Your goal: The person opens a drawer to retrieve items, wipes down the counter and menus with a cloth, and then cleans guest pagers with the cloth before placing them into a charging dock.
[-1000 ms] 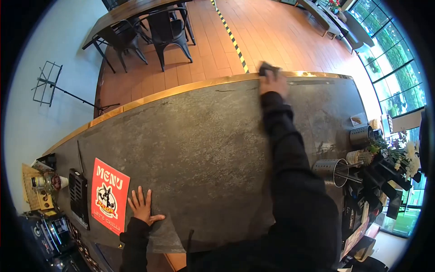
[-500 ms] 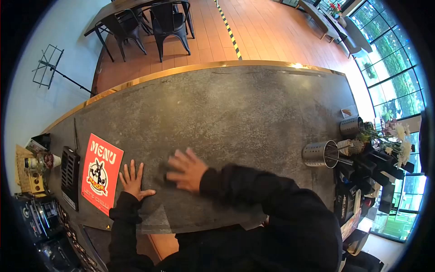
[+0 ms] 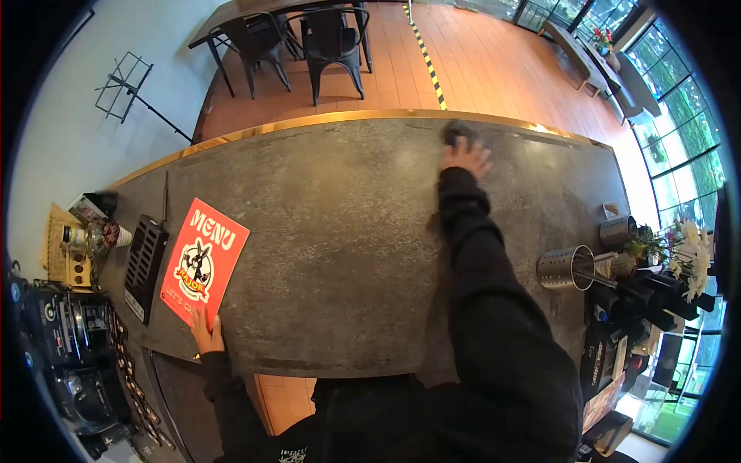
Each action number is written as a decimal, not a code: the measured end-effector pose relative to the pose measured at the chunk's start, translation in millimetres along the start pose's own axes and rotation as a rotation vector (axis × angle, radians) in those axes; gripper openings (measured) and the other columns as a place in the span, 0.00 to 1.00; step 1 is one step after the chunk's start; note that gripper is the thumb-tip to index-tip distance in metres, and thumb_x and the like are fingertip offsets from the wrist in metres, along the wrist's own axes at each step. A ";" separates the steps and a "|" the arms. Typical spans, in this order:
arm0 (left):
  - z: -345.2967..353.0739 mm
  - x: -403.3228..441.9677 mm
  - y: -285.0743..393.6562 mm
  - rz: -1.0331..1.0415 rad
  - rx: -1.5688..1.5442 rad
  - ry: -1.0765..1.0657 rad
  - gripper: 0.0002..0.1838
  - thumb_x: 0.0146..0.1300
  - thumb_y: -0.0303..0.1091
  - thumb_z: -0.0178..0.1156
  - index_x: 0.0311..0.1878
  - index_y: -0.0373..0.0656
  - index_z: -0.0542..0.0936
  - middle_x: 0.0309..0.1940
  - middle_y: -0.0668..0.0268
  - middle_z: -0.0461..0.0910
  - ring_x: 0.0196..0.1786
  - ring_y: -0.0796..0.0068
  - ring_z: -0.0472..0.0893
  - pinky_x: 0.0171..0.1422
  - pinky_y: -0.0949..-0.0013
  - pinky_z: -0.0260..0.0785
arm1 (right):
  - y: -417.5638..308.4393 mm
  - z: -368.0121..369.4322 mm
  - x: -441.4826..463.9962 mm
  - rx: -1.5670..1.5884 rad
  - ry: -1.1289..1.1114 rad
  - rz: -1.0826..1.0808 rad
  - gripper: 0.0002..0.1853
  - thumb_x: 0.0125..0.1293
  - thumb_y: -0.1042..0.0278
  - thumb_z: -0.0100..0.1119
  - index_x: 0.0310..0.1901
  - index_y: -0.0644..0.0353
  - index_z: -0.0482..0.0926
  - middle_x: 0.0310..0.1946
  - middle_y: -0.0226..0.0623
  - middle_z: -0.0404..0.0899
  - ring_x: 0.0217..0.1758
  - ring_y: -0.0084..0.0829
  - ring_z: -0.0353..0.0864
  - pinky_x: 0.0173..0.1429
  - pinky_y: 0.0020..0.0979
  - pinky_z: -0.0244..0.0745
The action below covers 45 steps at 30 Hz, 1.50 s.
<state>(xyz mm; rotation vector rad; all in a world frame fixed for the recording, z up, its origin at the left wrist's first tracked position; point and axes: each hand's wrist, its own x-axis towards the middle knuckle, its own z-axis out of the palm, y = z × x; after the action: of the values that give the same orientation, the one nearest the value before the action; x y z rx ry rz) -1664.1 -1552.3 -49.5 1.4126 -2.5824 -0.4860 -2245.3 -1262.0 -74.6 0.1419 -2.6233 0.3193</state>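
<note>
At the far side of the dark grey counter [image 3: 347, 255], my right hand [image 3: 466, 157] reaches out with its arm stretched. Its fingers are spread over a dark cloth [image 3: 457, 133], which lies pressed on the countertop close to the brass-coloured edge. Blur hides the cloth's exact shape. My left hand [image 3: 207, 333] is near the counter's front edge, its fingers stretched out and touching the lower corner of a red menu [image 3: 204, 261]. The menu lies flat and tilted on the left side of the counter.
Left of the menu stands a black slotted box [image 3: 144, 270]. Perforated metal cups [image 3: 566, 267] with utensils and white flowers [image 3: 691, 251] are on the right. Beyond the counter are black chairs [image 3: 332, 46], a music stand [image 3: 123, 85] and yellow-black floor tape [image 3: 429, 65].
My right hand has moved with the dark cloth far forward and to the right. My left hand has shifted down and left, onto the menu's corner. The view has turned slightly.
</note>
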 end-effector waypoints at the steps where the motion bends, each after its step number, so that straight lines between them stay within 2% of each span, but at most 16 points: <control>1: -1.5 -5.0 -8.2 -0.091 -0.006 -0.093 0.28 0.66 0.45 0.51 0.66 0.45 0.64 0.71 0.54 0.51 0.74 0.53 0.46 0.74 0.50 0.36 | -40.3 -23.4 -20.5 0.023 -0.143 -0.059 0.16 0.61 0.54 0.49 0.50 0.44 0.76 0.59 0.39 0.67 0.64 0.44 0.61 0.66 0.56 0.50; 3: 2.5 -15.5 -6.3 -0.083 -0.004 -0.092 0.28 0.67 0.47 0.50 0.67 0.46 0.63 0.72 0.56 0.50 0.74 0.53 0.45 0.74 0.49 0.34 | -97.5 21.3 -81.0 0.364 -0.240 -0.451 0.16 0.58 0.58 0.50 0.48 0.45 0.75 0.58 0.43 0.67 0.64 0.50 0.61 0.65 0.56 0.55; 5: 7.2 -22.7 -7.5 -0.067 0.028 -0.103 0.30 0.68 0.50 0.47 0.69 0.48 0.60 0.73 0.58 0.47 0.75 0.54 0.43 0.74 0.49 0.30 | -155.5 -45.1 -134.7 0.539 -0.412 -0.835 0.19 0.56 0.57 0.51 0.51 0.41 0.75 0.61 0.40 0.64 0.68 0.47 0.57 0.67 0.59 0.48; 7: 10.7 -26.0 -1.7 -0.088 0.046 -0.096 0.30 0.68 0.50 0.46 0.69 0.48 0.59 0.73 0.58 0.47 0.75 0.54 0.43 0.74 0.48 0.30 | -193.4 -38.4 -175.1 0.766 -0.271 -1.129 0.21 0.55 0.57 0.51 0.54 0.40 0.74 0.62 0.39 0.62 0.69 0.47 0.55 0.66 0.61 0.46; 10: 14.5 -32.0 -9.1 -0.105 0.053 -0.098 0.30 0.68 0.51 0.44 0.70 0.48 0.58 0.73 0.58 0.46 0.75 0.54 0.43 0.74 0.48 0.30 | -234.3 -2.4 -157.1 0.747 -0.365 -1.192 0.22 0.56 0.57 0.51 0.55 0.39 0.73 0.63 0.38 0.61 0.69 0.46 0.55 0.67 0.62 0.45; 13: 13.6 -40.1 -6.2 -0.070 0.015 -0.097 0.33 0.67 0.55 0.44 0.71 0.49 0.56 0.73 0.59 0.43 0.75 0.54 0.41 0.73 0.46 0.26 | -232.8 -5.5 -57.8 0.380 -0.728 -0.785 0.26 0.58 0.52 0.52 0.61 0.38 0.68 0.70 0.34 0.52 0.74 0.42 0.45 0.71 0.53 0.45; 16: 14.2 -44.0 -7.0 0.027 0.080 -0.101 0.36 0.66 0.58 0.45 0.72 0.50 0.53 0.74 0.59 0.41 0.75 0.54 0.39 0.73 0.45 0.23 | -188.2 22.0 -10.5 0.265 -0.463 -0.303 0.28 0.64 0.44 0.43 0.66 0.34 0.60 0.73 0.35 0.44 0.76 0.45 0.36 0.71 0.61 0.29; 20: 11.9 -41.5 -4.9 0.027 0.153 -0.188 0.38 0.65 0.60 0.44 0.73 0.51 0.49 0.74 0.60 0.37 0.75 0.55 0.35 0.72 0.44 0.19 | -190.6 4.7 -48.3 0.238 -0.469 -0.419 0.27 0.64 0.42 0.42 0.65 0.34 0.62 0.72 0.40 0.46 0.75 0.47 0.36 0.70 0.61 0.29; 24: 8.2 -35.4 -3.0 -0.003 0.124 -0.254 0.38 0.65 0.61 0.42 0.73 0.53 0.47 0.74 0.60 0.36 0.75 0.55 0.34 0.71 0.43 0.18 | -178.6 -57.5 -168.8 0.476 -0.430 -0.681 0.22 0.62 0.47 0.47 0.57 0.39 0.70 0.67 0.44 0.57 0.72 0.49 0.48 0.72 0.56 0.37; 30: 14.1 -31.0 -19.0 -0.038 0.083 -0.268 0.38 0.66 0.63 0.39 0.73 0.55 0.47 0.74 0.60 0.35 0.76 0.57 0.33 0.71 0.43 0.18 | -111.4 -176.7 -349.3 0.824 -0.524 -1.143 0.20 0.56 0.49 0.56 0.51 0.38 0.74 0.64 0.39 0.61 0.72 0.46 0.50 0.67 0.67 0.40; 33: 13.1 -29.5 -15.9 -0.050 0.051 -0.277 0.37 0.66 0.62 0.39 0.73 0.55 0.48 0.74 0.61 0.36 0.76 0.57 0.33 0.71 0.42 0.19 | -106.9 -174.8 -301.6 0.534 -0.675 -1.210 0.21 0.57 0.47 0.55 0.53 0.35 0.73 0.66 0.34 0.60 0.72 0.45 0.51 0.67 0.66 0.42; 36: 11.7 -29.2 -17.3 -0.002 0.064 -0.278 0.36 0.66 0.61 0.39 0.73 0.55 0.49 0.74 0.61 0.37 0.76 0.57 0.33 0.71 0.42 0.20 | -91.3 -103.2 -208.9 0.146 -0.338 -0.770 0.19 0.60 0.48 0.50 0.53 0.35 0.74 0.63 0.26 0.65 0.69 0.41 0.56 0.65 0.61 0.49; 37: 10.3 -31.0 -16.7 0.029 0.131 -0.240 0.33 0.67 0.56 0.43 0.71 0.53 0.54 0.74 0.60 0.43 0.75 0.57 0.40 0.71 0.43 0.28 | -86.2 -108.6 -155.6 0.116 -0.637 -0.397 0.19 0.62 0.50 0.47 0.55 0.36 0.72 0.65 0.28 0.62 0.70 0.41 0.55 0.65 0.60 0.49; 40: -5.5 -27.2 -25.7 0.203 0.137 -0.218 0.30 0.66 0.48 0.48 0.69 0.52 0.59 0.72 0.60 0.51 0.73 0.57 0.49 0.70 0.45 0.37 | -26.4 -62.6 -110.0 0.117 -0.177 0.026 0.19 0.61 0.51 0.51 0.54 0.38 0.72 0.66 0.38 0.59 0.71 0.44 0.50 0.70 0.59 0.43; 41: -6.9 -25.5 -31.3 0.255 0.079 -0.139 0.27 0.64 0.42 0.53 0.66 0.49 0.65 0.69 0.61 0.58 0.70 0.58 0.57 0.69 0.47 0.42 | -13.5 -38.0 -114.6 0.160 -0.005 0.036 0.16 0.62 0.54 0.50 0.52 0.40 0.73 0.64 0.41 0.61 0.70 0.46 0.54 0.69 0.56 0.47; 45: -20.4 -6.5 -41.8 0.458 0.098 -0.115 0.21 0.64 0.39 0.55 0.58 0.43 0.73 0.61 0.57 0.69 0.64 0.57 0.66 0.66 0.54 0.53 | -80.3 -82.9 -181.6 0.158 -0.143 -0.109 0.12 0.60 0.56 0.51 0.45 0.42 0.77 0.56 0.44 0.71 0.63 0.50 0.64 0.66 0.52 0.55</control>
<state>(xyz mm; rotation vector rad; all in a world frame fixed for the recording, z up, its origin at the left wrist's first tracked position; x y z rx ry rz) -1621.7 -1572.0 -45.2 0.7876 -2.9308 -0.3822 -2035.8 -1311.2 -75.6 0.3725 -2.7164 0.4948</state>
